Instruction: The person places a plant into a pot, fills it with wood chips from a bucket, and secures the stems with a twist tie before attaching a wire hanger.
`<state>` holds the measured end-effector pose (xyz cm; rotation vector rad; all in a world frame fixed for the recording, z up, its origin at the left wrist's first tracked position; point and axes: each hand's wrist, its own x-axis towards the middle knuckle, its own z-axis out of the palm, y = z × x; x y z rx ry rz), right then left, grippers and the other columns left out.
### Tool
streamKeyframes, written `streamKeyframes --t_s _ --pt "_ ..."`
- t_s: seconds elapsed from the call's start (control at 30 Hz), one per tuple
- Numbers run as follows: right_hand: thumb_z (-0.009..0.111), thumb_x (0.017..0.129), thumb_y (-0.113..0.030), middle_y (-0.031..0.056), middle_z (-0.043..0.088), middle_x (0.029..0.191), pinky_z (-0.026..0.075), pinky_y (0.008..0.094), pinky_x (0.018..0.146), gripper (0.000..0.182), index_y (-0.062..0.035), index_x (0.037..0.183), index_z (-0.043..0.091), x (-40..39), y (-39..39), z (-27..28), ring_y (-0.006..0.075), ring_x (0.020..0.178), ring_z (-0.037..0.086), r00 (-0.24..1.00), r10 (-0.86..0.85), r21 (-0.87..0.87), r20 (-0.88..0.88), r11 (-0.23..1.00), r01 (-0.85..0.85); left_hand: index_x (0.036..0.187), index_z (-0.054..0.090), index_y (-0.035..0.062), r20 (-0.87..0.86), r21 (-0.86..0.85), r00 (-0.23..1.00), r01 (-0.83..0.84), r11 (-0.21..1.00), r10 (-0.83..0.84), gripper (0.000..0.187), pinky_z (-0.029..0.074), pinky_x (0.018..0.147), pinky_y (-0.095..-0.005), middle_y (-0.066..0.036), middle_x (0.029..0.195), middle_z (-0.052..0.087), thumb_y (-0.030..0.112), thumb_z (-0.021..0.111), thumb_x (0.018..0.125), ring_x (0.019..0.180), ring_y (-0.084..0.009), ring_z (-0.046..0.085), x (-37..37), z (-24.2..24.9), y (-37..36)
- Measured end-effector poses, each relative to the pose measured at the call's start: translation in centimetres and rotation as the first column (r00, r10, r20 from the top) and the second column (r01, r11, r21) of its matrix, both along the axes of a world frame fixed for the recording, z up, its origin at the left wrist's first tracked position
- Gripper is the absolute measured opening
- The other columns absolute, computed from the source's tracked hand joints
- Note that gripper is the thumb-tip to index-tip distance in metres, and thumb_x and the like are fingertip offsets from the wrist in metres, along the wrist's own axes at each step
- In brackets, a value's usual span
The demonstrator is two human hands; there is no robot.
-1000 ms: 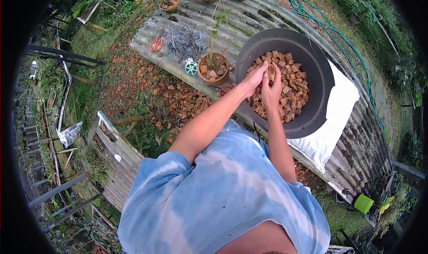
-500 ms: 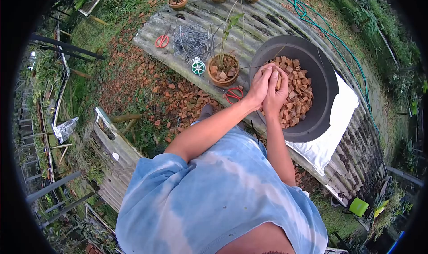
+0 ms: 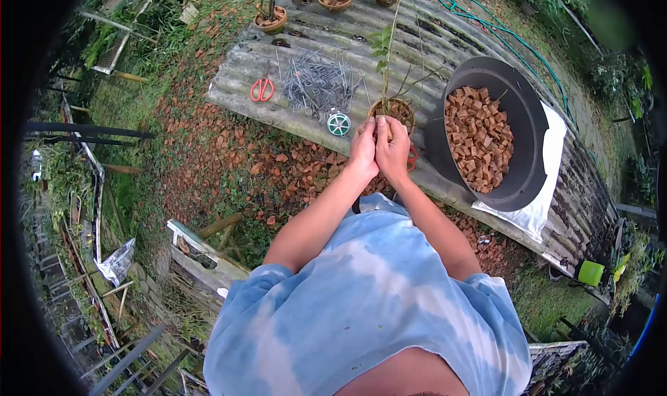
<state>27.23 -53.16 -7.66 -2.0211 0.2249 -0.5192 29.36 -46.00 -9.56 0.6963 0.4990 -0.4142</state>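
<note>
My left hand and my right hand are cupped together at the near rim of a clay pot. They are closed around coconut husk chips, which the fingers now mostly hide. A tall, thin-stemmed plant rises from the pot. Just right of my right hand, red-handled scissors show in part. To the left of my fingers lies a green and white reel of wire. Further right, a large dark tub leans toward me, holding many brown husk chips.
A heap of grey wire pieces and a second pair of red scissors lie on the corrugated sheet tabletop. Several potted plants line its far side, one in a clay pot. A white sack is under the tub. A green hose runs behind.
My joined hands have moved left, from over the tub to the clay pot, carrying husk chips. The view has shifted, so the table's contents sit further right.
</note>
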Motion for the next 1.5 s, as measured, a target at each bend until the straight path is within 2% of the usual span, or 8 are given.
streamKeyframes --t_s 0.13,0.23,0.5,0.63,0.8,1.03,1.27,1.5 --pt "0.056 0.107 -0.024 0.0076 0.071 0.099 0.053 0.0295 0.076 0.029 0.0025 0.112 0.068 1.5 2.6 -3.8 0.0129 0.083 0.065 0.983 -0.13 0.693 -0.13 0.697 0.183 0.112 0.06 0.0113 -0.119 -0.014 0.992 0.052 0.999 -0.053 0.027 0.057 0.075 -0.0329 -0.004 0.096 0.066 0.037 0.05 0.108 0.082 -0.0176 0.066 2.2 -2.0 3.0" --pt "0.055 0.108 -0.021 0.0079 0.07 0.109 0.053 0.0264 0.083 0.03 0.0042 0.117 0.067 1.3 2.4 -2.7 0.0123 0.095 0.065 0.964 -0.115 0.835 -0.238 0.483 0.264 0.11 0.057 0.0113 -0.176 -0.054 0.98 0.087 0.995 -0.095 0.023 0.055 0.06 -0.0284 -0.004 0.096 0.062 0.034 0.058 0.105 0.072 -0.0165 0.064 4.8 -3.6 4.5" --pt "0.059 0.103 -0.017 0.0059 0.069 0.096 0.051 0.0245 0.074 0.022 0.0001 0.114 0.069 0.7 -2.5 -4.6 0.0075 0.086 0.063 0.915 -0.123 0.574 -0.383 0.744 0.341 0.118 0.063 0.0097 0.145 0.611 0.854 0.32 0.724 -0.5 0.027 0.053 0.063 -0.0297 -0.002 0.095 0.064 0.026 0.068 0.097 0.072 -0.0139 0.062 12.7 -5.9 4.2" --pt "0.063 0.095 -0.012 0.0151 0.072 0.094 0.056 0.0399 0.076 0.022 0.0 0.112 0.069 1.7 -3.6 -5.2 0.0334 0.078 0.071 0.958 -0.274 -0.31 0.091 0.906 0.288 0.122 0.066 0.0074 0.048 0.922 0.665 0.258 0.289 -0.745 0.038 0.054 0.081 -0.0347 -0.01 0.106 0.072 0.03 0.072 0.091 0.09 -0.0202 0.07 14.9 -6.6 2.8" --pt "0.063 0.092 -0.017 0.0231 0.073 0.098 0.056 0.0468 0.085 0.035 -0.0074 0.125 0.068 3.2 -3.1 -1.5 0.0408 0.095 0.071 0.907 -0.13 -0.126 -0.401 0.988 0.086 0.138 0.061 0.0108 0.047 0.964 0.448 0.215 0.158 -0.893 0.052 0.053 0.085 -0.0367 -0.015 0.108 0.073 0.031 0.069 0.091 0.098 -0.0259 0.07 16.2 -8.0 2.0" --pt "0.06 0.095 -0.025 0.0253 0.072 0.105 0.054 0.05 0.091 0.041 -0.013 0.134 0.063 4.7 -4.0 -3.0 0.0439 0.102 0.068 0.861 -0.165 -0.209 -0.48 0.975 0.071 0.149 0.053 0.0162 -0.242 0.785 0.238 0.618 -0.046 -0.941 0.063 0.045 0.051 -0.0328 -0.006 0.084 0.066 0.02 0.068 0.087 0.06 -0.0147 0.055 18.9 -3.3 1.4" --pt "0.061 0.098 -0.034 0.0248 0.07 0.118 0.05 0.0466 0.1 0.061 -0.0096 0.151 0.046 5.8 -5.0 -4.9 0.0405 0.116 0.064 0.802 -0.017 -0.04 -0.597 0.999 -0.009 0.145 0.056 0.0155 -0.157 0.693 0.136 0.72 -0.011 -0.978 0.057 0.041 0.052 -0.0303 0.001 0.082 0.06 0.019 0.067 0.088 0.059 -0.011 0.05 21.6 -7.1 1.2" --pt "0.068 0.095 -0.037 0.0153 0.075 0.096 0.057 0.0371 0.077 0.064 -0.0106 0.15 0.05 6.7 -5.2 -5.9 0.024 0.081 0.074 0.746 0.055 0.155 -0.664 0.986 0.065 0.139 0.062 0.017 -0.015 0.852 0.182 0.517 0.083 -0.983 0.053 0.049 0.066 -0.0311 -0.005 0.105 0.071 0.021 0.07 0.087 0.078 -0.0152 0.062 19.8 -8.3 2.3"
